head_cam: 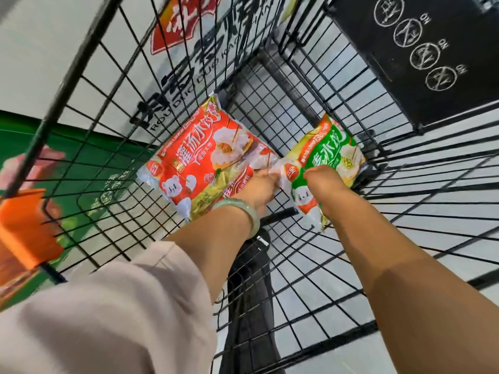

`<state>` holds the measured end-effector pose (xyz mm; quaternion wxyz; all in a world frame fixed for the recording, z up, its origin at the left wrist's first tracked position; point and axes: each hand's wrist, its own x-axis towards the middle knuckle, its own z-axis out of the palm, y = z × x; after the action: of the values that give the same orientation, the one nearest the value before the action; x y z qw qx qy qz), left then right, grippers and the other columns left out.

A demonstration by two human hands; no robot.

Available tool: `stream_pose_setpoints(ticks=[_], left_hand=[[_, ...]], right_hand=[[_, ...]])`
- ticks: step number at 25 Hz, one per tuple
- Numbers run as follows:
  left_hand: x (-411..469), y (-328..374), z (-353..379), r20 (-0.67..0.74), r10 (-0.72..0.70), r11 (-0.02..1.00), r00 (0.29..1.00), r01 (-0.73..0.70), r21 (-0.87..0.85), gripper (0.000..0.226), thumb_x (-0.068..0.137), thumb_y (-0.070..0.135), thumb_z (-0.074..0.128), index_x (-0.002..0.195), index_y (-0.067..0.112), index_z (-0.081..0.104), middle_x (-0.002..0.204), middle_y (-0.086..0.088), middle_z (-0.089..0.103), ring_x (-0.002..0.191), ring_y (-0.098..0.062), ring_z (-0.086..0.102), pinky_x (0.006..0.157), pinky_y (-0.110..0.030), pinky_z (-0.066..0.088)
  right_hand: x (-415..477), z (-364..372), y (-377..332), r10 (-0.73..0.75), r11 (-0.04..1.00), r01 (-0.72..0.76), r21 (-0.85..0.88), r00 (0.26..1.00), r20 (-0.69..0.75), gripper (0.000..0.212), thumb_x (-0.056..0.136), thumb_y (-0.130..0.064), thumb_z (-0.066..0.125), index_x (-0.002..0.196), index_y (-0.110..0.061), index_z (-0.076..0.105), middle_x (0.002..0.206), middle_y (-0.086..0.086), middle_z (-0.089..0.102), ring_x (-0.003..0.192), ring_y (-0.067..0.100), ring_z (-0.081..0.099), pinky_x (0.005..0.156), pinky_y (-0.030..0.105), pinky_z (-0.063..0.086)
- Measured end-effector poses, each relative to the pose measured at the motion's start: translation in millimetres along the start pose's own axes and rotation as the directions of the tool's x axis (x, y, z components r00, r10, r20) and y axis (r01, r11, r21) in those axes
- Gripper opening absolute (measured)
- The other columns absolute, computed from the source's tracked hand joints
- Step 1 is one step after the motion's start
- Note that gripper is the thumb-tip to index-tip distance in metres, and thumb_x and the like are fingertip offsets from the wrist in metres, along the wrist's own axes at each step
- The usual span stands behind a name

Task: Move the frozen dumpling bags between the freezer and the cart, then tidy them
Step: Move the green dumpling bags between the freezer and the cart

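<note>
Head view: a red dumpling bag (205, 155) lies centre-left on the floor of the wire cart (82, 63), with a green dumpling bag (332, 155) centre-right. The left hand (260, 188) pinches the red bag's near edge. The right hand (325, 184) curls over the green bag, its fingertips hidden.

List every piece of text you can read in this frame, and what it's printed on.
"灌汤水饺": red dumpling bag; its small print is unreadable.
"水饺": green dumpling bag; the character before it is unclear.
"ROU DUO DUO KAO": white panel; the large characters above are unreadable.
"NO", repeated: black panel, beside crossed-out circles.
Red sign at the top: cut off, unreadable.
</note>
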<state>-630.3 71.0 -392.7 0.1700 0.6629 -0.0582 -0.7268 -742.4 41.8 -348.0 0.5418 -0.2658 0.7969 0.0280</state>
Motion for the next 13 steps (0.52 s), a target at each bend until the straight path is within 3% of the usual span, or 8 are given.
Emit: stream_pose_setpoints(ticks=[2, 5, 9, 11, 13], left_hand=[[-10.2, 4.6, 0.9, 0.127, 0.002, 0.992, 0.992, 0.014, -0.122, 0.013, 0.101, 0.023, 0.039, 0.101, 0.024, 0.052, 0.098, 0.002, 0.059, 0.087, -0.013, 0.053, 0.081, -0.026, 0.041], [-28.0, 12.9, 1.4, 0.217, 0.080, 0.975, 0.973, -0.031, -0.221, 0.018, 0.103, 0.021, 0.034, 0.098, 0.024, 0.051, 0.099, 0.002, 0.063, 0.093, -0.015, 0.056, 0.096, -0.030, 0.040], [-67.7, 27.8, 0.7, 0.246, 0.178, 0.974, 0.953, -0.136, -0.180, 0.022, 0.102, 0.019, 0.034, 0.091, 0.023, 0.052, 0.090, 0.003, 0.064, 0.085, -0.014, 0.055, 0.086, -0.027, 0.039], [-89.7, 34.5, -2.3, 0.266, 0.225, 0.973, 0.937, -0.204, -0.106, 0.023, 0.102, 0.020, 0.033, 0.085, 0.025, 0.047, 0.089, 0.000, 0.057, 0.085, -0.017, 0.048, 0.085, -0.031, 0.035], [-117.5, 43.9, -7.9, 0.261, 0.268, 0.962, 0.927, -0.270, -0.030, 0.027, 0.103, 0.022, 0.033, 0.079, 0.024, 0.045, 0.089, 0.001, 0.050, 0.087, -0.015, 0.043, 0.088, -0.033, 0.034]], right_hand=[[0.8, -9.1, 5.2, 0.020, 0.999, -0.021, -0.045, 0.999, -0.034, 0.027, 0.086, -0.004, 0.046, 0.062, -0.014, 0.038, 0.062, 0.005, 0.038, 0.069, 0.023, 0.041, 0.054, 0.026, 0.028], [-9.2, -25.1, 6.4, 0.021, 0.996, -0.027, -0.090, 0.998, -0.063, 0.021, 0.089, -0.005, 0.045, 0.068, -0.008, 0.045, 0.066, 0.006, 0.043, 0.081, 0.024, 0.046, 0.060, 0.026, 0.034], [-33.8, -35.6, -1.7, -0.033, 0.999, 0.033, -0.026, 0.999, -0.022, 0.019, 0.091, -0.007, 0.045, 0.072, -0.006, 0.049, 0.075, 0.013, 0.049, 0.076, 0.025, 0.045, 0.066, 0.029, 0.035], [-55.9, -36.8, -7.0, -0.044, 0.998, 0.043, 0.049, 0.999, 0.027, 0.015, 0.095, -0.013, 0.044, 0.085, -0.009, 0.055, 0.081, 0.012, 0.049, 0.074, 0.028, 0.048, 0.075, 0.034, 0.040], [-78.4, -38.1, -8.3, -0.080, 0.992, 0.071, 0.101, 0.993, 0.086, 0.024, 0.098, -0.018, 0.043, 0.110, -0.006, 0.059, 0.098, 0.010, 0.053, 0.100, 0.028, 0.055, 0.092, 0.040, 0.041]])
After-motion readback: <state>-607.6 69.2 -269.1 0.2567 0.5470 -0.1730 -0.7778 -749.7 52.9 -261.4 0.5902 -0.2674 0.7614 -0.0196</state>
